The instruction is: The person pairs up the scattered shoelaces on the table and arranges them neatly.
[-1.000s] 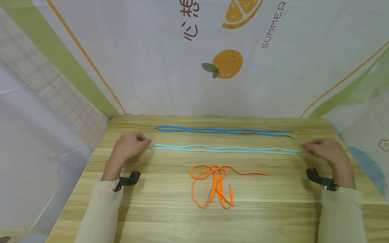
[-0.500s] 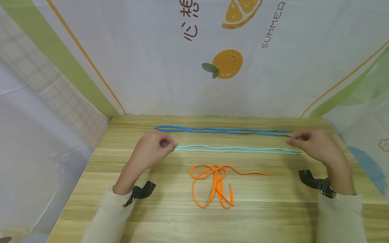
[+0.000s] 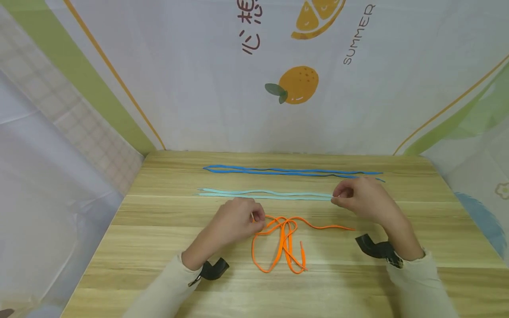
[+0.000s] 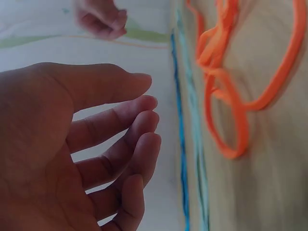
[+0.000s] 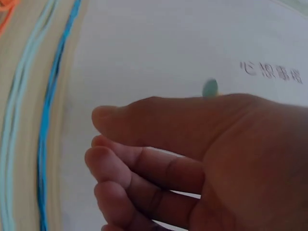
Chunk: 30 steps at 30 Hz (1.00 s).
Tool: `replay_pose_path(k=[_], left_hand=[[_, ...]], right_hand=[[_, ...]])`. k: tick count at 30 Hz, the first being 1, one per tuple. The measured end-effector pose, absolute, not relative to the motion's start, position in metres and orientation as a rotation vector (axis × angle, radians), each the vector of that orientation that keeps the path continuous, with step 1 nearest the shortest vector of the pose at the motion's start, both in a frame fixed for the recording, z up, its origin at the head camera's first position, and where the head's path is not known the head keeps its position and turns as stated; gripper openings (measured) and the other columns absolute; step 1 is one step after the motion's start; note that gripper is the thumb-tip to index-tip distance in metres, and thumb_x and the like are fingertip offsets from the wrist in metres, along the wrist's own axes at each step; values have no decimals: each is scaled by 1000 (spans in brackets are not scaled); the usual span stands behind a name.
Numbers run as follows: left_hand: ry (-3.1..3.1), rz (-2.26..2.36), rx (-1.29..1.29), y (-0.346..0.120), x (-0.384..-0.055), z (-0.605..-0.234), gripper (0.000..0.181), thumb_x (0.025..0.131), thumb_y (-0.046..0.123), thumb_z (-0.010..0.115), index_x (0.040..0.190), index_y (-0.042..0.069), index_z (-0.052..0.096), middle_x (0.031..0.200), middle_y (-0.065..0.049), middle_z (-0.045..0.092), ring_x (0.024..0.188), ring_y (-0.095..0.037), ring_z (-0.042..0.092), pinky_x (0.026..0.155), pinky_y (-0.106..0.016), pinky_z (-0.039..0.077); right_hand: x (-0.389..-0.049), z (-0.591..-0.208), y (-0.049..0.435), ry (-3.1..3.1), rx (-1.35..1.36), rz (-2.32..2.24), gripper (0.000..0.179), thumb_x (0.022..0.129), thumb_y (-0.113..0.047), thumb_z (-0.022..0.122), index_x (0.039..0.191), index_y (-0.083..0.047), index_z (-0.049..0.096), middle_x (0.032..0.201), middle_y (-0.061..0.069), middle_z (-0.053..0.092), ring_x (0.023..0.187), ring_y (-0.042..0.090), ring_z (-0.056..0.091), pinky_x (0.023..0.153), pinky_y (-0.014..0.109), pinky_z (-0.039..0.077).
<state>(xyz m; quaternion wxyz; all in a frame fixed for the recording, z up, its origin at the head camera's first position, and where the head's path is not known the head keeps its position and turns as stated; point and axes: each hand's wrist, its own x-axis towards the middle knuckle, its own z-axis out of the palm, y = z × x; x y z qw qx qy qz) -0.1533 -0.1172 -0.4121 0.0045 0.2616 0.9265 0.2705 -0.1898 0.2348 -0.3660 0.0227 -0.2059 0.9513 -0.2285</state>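
My left hand [image 3: 238, 221] hovers over the left part of a tangled orange shoelace [image 3: 281, 240], its fingers loosely bent. In the left wrist view that hand [image 4: 110, 120] holds nothing, and the orange loops lie beyond it. My right hand [image 3: 366, 198] is above the right end of a pale teal shoelace [image 3: 302, 193], which it hides in the head view. The right wrist view shows the thumb near the bent fingers [image 5: 110, 163] with nothing between them. The teal lace lies doubled in two nearly straight strands. Behind it a blue shoelace [image 3: 294, 170] lies doubled likewise.
The laces lie on a wood-grain table [image 3: 159, 247]. A white curtain [image 3: 199, 101] printed with oranges and lettering hangs along the back edge, and more cloth hangs at both sides. Dark camera mounts [image 3: 214, 269] sit on both wrists.
Both hands have left the ends of the teal lace and moved inward. The left came right and nearer to the orange lace; the right moved left. The laces look unmoved.
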Motion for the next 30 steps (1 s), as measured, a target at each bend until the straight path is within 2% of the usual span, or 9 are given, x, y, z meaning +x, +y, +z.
replay_pose_path(k=[5,9,14,19,22,27,30], left_hand=[[2865,779,822,-108,-153,-427,7,91,16,84,87,19,79,84,10,68,74,-8,61,66,-30,53],[2857,696,820,-103,-153,-435,13,91,17,87,85,18,76,79,9,63,71,-9,56,63,-30,48],[2860,654,827,-100,-152,-440,22,89,16,89,78,21,70,74,10,56,68,-10,52,58,-28,42],[2876,643,845,-99,-151,-443,26,88,14,88,75,22,68,72,11,55,67,-10,50,58,-28,41],[2873,644,844,-99,-151,-443,24,89,15,89,76,22,69,72,11,55,68,-10,51,59,-28,42],[2866,691,781,-103,-154,-439,18,92,19,86,80,21,74,75,11,59,69,-8,54,62,-27,47],[2899,729,727,-110,-158,-436,15,94,17,83,81,20,76,78,11,62,71,-8,56,64,-28,50]], right_hand=[[-189,-377,213,2860,-695,-716,8,94,-18,84,90,-16,78,78,-14,68,72,8,61,72,36,51],[-189,-382,204,2821,-727,-709,8,92,-15,84,89,-17,77,77,-14,68,72,7,60,72,35,51],[-193,-388,206,2789,-789,-686,8,90,-9,82,89,-16,78,80,-14,68,74,7,60,71,34,52],[-200,-395,219,2711,-796,-624,15,90,-6,76,82,-18,75,75,-12,63,71,9,55,69,33,48],[-202,-397,229,2634,-721,-543,17,84,-3,73,78,-19,72,73,-10,60,69,11,52,67,33,44],[-203,-398,242,2557,-518,-410,20,73,-5,83,79,-19,69,78,-6,62,74,16,55,64,34,45],[-204,-400,247,2563,-476,-366,23,72,-7,87,79,-19,69,80,-5,62,76,17,56,64,36,45]])
